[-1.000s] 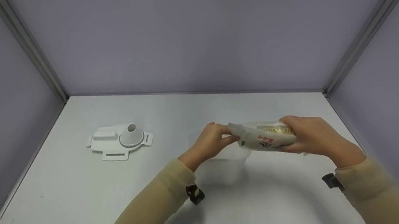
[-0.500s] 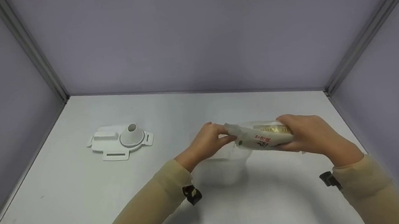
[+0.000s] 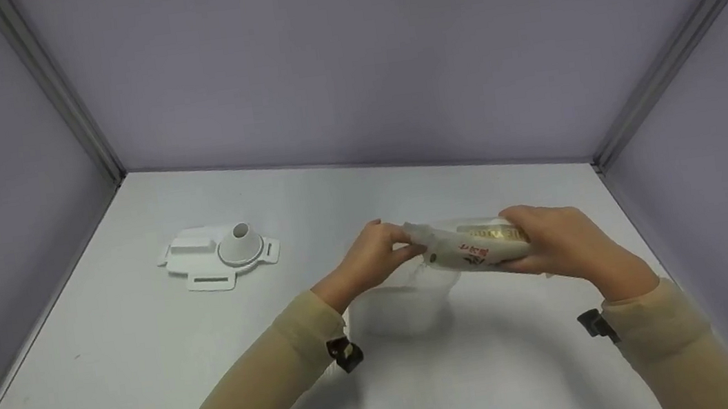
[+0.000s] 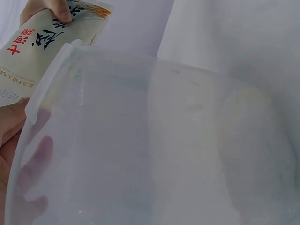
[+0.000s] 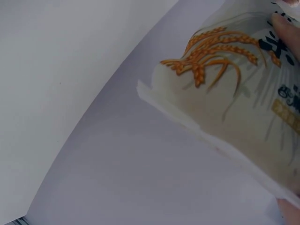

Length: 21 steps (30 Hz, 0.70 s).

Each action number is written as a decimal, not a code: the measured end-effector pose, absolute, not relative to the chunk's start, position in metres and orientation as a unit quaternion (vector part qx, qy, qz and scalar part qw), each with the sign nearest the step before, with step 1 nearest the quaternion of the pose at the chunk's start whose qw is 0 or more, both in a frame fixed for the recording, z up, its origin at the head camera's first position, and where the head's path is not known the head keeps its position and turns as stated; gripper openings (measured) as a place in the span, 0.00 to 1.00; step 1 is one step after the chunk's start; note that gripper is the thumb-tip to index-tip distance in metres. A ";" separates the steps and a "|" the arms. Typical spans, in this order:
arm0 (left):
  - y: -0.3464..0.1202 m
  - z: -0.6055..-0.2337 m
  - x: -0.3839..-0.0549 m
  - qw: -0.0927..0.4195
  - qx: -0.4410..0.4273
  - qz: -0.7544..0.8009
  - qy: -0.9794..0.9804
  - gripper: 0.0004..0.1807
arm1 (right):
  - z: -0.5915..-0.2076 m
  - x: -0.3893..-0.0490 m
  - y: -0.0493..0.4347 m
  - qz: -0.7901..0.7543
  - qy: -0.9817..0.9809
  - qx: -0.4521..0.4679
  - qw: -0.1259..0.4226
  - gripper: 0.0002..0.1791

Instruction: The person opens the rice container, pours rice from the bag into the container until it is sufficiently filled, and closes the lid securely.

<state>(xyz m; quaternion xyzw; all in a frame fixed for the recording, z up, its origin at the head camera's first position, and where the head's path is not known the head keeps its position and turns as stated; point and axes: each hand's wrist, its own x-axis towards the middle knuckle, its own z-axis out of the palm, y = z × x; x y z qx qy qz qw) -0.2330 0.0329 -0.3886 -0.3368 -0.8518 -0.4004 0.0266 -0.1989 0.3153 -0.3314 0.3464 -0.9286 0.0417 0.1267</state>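
Observation:
A white printed rice bag (image 3: 473, 246) is held tilted on its side above a translucent plastic tub (image 3: 396, 311). My right hand (image 3: 559, 239) grips the bag's right end. At its left end, my left hand (image 3: 371, 259) pinches the bag's mouth between thumb and fingers. Orange grain ears on the bag (image 5: 225, 51) show in the right wrist view. The tub's wall (image 4: 187, 140) fills most of the left wrist view, with left-hand fingers blurred behind it. A pale streak lies below the bag's mouth; what it is I cannot tell.
A white lid-like plastic part (image 3: 204, 260) with a cone-shaped spout (image 3: 240, 244) lies on the white table (image 3: 114, 374) at the left. Grey-purple panels (image 3: 333, 62) enclose the table at the back and both sides.
Both hands and the bag have shifted slightly left over the tub, and more of the tub shows below. The white plastic part stays in place.

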 end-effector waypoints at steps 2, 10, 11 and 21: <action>0.031 -0.389 -0.233 0.026 -0.336 -0.400 -0.852 0.09 | -0.332 -0.199 0.314 0.041 -0.926 0.351 0.131 0.31; 0.023 -0.388 -0.230 0.022 -0.331 -0.412 -0.849 0.10 | -0.331 -0.200 0.306 0.040 -0.924 0.356 0.135 0.30; 0.022 -0.388 -0.229 0.021 -0.328 -0.414 -0.849 0.10 | -0.331 -0.200 0.305 0.040 -0.922 0.358 0.139 0.30; 0.012 -0.388 -0.225 0.028 -0.318 -0.419 -0.850 0.10 | -0.331 -0.202 0.297 0.041 -0.905 0.387 0.170 0.32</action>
